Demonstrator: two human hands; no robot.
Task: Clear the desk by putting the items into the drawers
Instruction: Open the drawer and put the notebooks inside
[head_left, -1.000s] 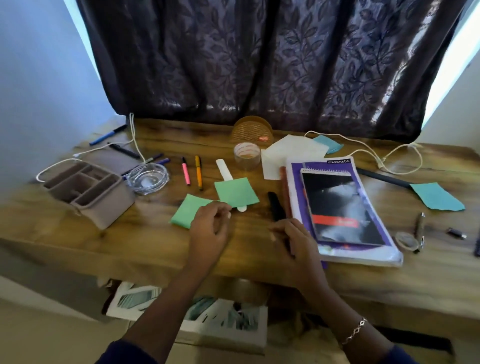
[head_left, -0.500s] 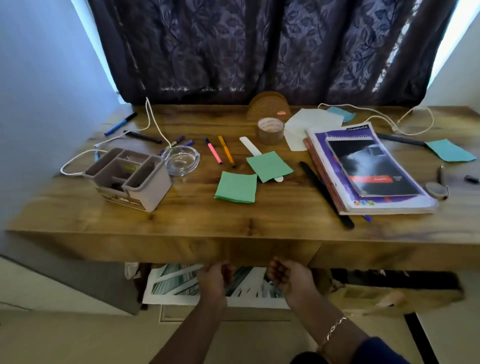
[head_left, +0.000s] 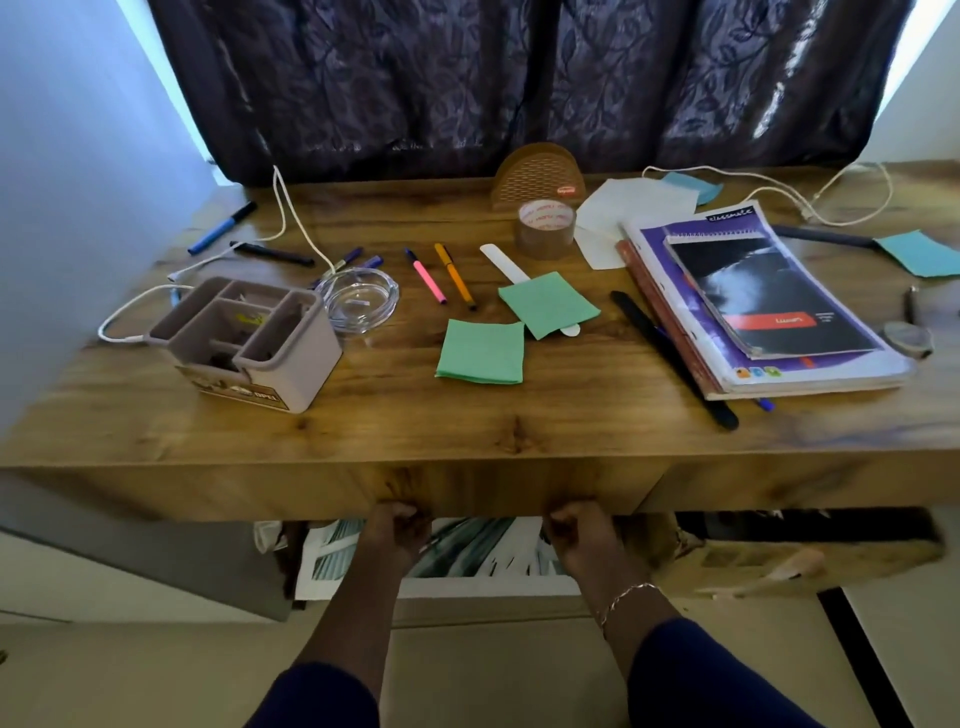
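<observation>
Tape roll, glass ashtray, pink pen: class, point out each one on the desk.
tape roll (head_left: 545, 240), head view, front of its side wall
glass ashtray (head_left: 358, 302), head view, centre of its base
pink pen (head_left: 426, 276), head view, middle of its barrel

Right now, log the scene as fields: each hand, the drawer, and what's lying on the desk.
left hand: fingers curled under the lower edge of the drawer front
right hand: same edge, further right
drawer state: looks closed, no gap visible
on desk: organiser, glass ashtray, tape roll, green sticky pads, pink pen, orange pen, notebook stack
</observation>
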